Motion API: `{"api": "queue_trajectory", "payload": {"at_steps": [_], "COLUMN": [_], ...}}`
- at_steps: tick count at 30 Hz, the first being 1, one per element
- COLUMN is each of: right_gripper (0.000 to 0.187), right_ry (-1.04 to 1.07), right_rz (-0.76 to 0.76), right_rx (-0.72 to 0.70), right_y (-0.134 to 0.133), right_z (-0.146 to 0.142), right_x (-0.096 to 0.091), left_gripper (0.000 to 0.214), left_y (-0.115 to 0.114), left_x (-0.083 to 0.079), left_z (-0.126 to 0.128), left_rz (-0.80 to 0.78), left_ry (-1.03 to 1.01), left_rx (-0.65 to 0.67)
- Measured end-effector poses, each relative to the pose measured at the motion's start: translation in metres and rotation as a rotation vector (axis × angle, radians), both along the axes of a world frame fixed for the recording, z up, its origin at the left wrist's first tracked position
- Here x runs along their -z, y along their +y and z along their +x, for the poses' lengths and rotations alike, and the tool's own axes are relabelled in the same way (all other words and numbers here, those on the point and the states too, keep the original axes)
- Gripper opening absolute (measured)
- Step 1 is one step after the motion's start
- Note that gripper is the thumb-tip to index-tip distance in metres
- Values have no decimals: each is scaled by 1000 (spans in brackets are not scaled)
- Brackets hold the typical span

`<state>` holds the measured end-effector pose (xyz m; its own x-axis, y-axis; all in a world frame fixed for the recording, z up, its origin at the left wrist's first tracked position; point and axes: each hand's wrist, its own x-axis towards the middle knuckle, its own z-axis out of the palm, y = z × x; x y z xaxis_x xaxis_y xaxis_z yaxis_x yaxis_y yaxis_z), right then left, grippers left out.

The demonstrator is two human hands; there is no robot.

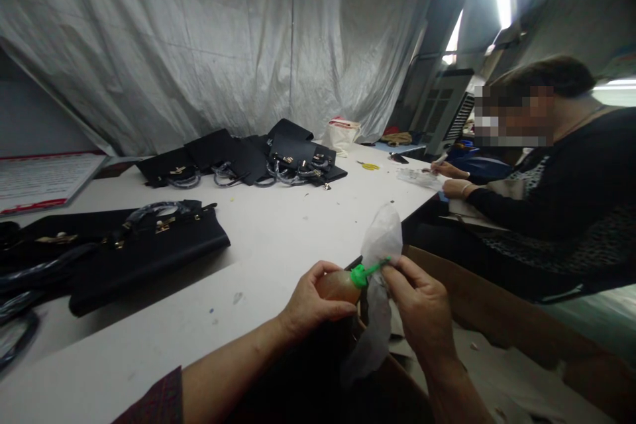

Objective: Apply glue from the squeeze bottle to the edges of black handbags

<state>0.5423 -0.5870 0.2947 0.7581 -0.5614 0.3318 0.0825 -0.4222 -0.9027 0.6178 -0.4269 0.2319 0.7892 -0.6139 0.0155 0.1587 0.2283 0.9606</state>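
Observation:
My left hand [322, 298] is wrapped round a squeeze bottle [338, 286] with an amber body and a green nozzle cap [358, 275]. The bottle lies tilted on its side, its thin green spout pointing right. With its fingers closed, my right hand [417, 295] pinches a crumpled white translucent sheet [381, 238], thin like tissue or plastic film, around the spout tip. Part of the sheet stands up above the fingers and another part hangs down below the bottle. The spout tip is partly hidden by the sheet and fingers.
Black handbags [149, 238] lie on the white table [278, 232] at left, and several more [248, 159] at the back. Yellow-handled scissors [368, 165] and a white cloth bag [342, 136] lie beyond. A co-worker [546, 192] sits at right. A cardboard box [497, 305] stands below my right hand.

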Motion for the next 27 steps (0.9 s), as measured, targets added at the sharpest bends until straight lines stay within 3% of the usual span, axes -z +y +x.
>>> {"api": "queue_trajectory", "payload": {"at_steps": [5,12,16,21,27], "right_gripper": [29,32,35,41,38], "right_ry": [-65,-110,-85,-13,2], "right_rz": [172,446,587,645,643], "right_rx": [37,-12,-44,-64,-54], "right_y": [6,0,-5,-9,-12], "right_z": [-5,-10,-9,-10,-8], "right_x": [2,16,10,0,1], "left_gripper": [66,62,56,54,56], "left_y": [1,1,1,1,3], "left_x": [2,9,9,13,17], "left_z": [-1,1,2,5,5], "left_rz": [54,124,93,60,110], "left_ry": [-111,-417,-601,-779,-908], "left_rx": [-63,-262,-329,-358,-389]}}
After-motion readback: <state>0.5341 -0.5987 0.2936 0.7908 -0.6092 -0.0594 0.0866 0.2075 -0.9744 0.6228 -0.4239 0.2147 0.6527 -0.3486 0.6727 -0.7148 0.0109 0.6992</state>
